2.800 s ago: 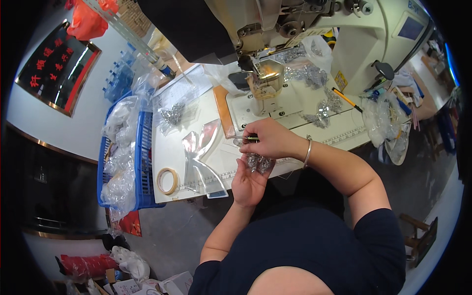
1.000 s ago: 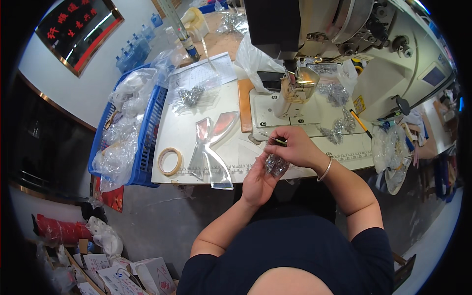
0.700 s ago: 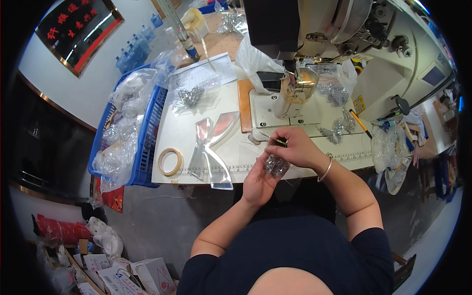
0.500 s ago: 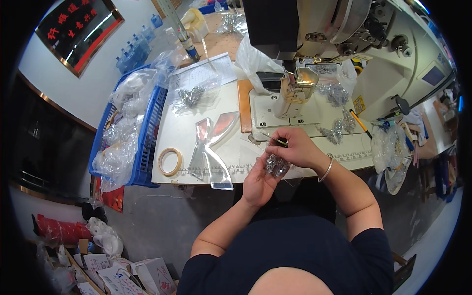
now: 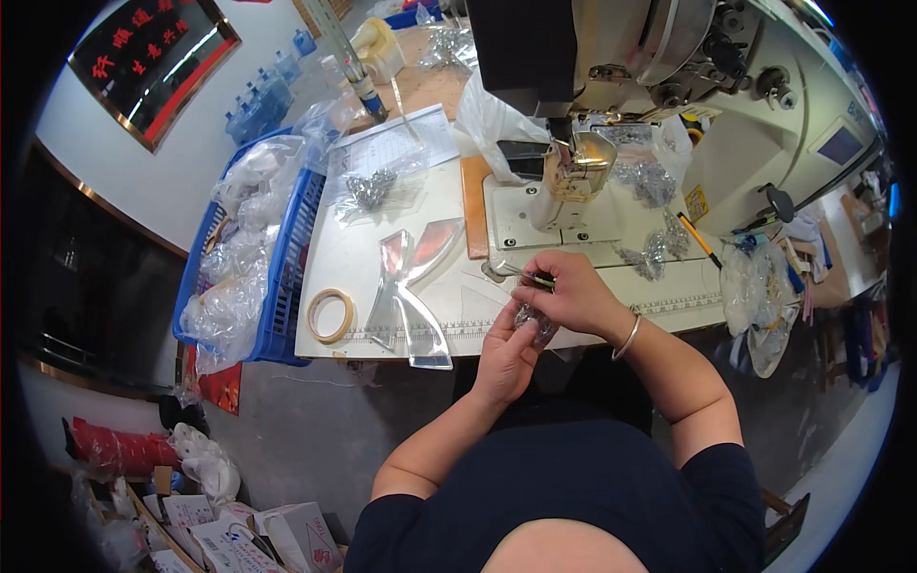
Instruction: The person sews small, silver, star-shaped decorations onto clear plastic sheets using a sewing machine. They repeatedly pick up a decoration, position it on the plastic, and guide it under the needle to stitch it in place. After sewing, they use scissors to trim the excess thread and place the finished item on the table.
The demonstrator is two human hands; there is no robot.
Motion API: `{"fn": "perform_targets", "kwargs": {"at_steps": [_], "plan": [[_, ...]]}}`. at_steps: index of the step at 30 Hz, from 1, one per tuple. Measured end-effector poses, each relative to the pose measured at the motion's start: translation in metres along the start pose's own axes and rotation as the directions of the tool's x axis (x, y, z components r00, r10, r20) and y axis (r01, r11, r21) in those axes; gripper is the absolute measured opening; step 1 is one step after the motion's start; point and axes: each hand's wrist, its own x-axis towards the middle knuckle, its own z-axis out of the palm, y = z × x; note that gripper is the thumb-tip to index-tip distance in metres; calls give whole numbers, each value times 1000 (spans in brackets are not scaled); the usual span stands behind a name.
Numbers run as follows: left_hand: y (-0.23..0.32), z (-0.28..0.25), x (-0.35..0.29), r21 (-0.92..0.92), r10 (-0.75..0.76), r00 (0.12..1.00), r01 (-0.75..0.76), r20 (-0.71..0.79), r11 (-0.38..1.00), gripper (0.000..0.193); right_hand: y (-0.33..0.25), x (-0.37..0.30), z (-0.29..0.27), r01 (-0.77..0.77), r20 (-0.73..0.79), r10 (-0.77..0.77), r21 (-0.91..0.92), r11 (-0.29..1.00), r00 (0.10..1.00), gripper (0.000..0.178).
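A small crumpled, shiny silver piece (image 5: 545, 329) is between my hands at the table's front edge. My left hand (image 5: 506, 361) is closed on it from below, its thumb pressed over the piece. My right hand (image 5: 576, 298) is closed round a slim tool (image 5: 516, 272) with a metal tip and a green-and-dark handle, pointing up and left. Its fingertips meet the silver piece too, and cover part of it. Left of my hands lie clear plastic bow-shaped pieces (image 5: 420, 329). The tool's exact kind is hard to make out.
A sewing machine (image 5: 535, 57) stands right above my hands. A tape roll (image 5: 330, 316) lies at the table's left corner, beside a blue basket (image 5: 284, 301) of plastic-wrapped items. Silver bows (image 5: 652, 256) and an orange pen (image 5: 700, 240) are at the right.
My left thumb has come over the silver piece, covering more of it. My right hand has shifted slightly and tilted the slim tool, its tip now further left.
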Motion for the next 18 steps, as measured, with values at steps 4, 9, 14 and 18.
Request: {"fn": "perform_targets", "kwargs": {"at_steps": [4,9,14,18], "plan": [[-2,-7,1,-14,49,998,-49,-27,999,43,0,1,1,146,-154,-153,-54,988,976,25],[6,1,-2,39,97,995,-99,35,994,41,-9,3,-28,-95,209,93,0,995,974,28],[3,4,-7,125,142,989,-136,-42,983,39,3,5,-17,23,221,-37,64,998,975,29],[0,-7,-6,199,101,991,-82,-88,977,30,1,7,-15,-10,264,16,-23,1000,964,23]]}}
